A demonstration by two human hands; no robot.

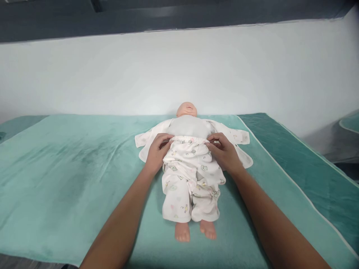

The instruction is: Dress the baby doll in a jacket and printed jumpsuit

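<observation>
My left hand and right hand each pinch a side of the stretchy waistband of the little printed pants on the baby doll, which lies face up on the green blanket, and I should tug both sides evenly.

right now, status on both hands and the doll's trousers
Left hand and right hand both grip the trousers at the waistband, at the doll's waist. Open jacket spread beneath. Nothing in the way.
</observation>
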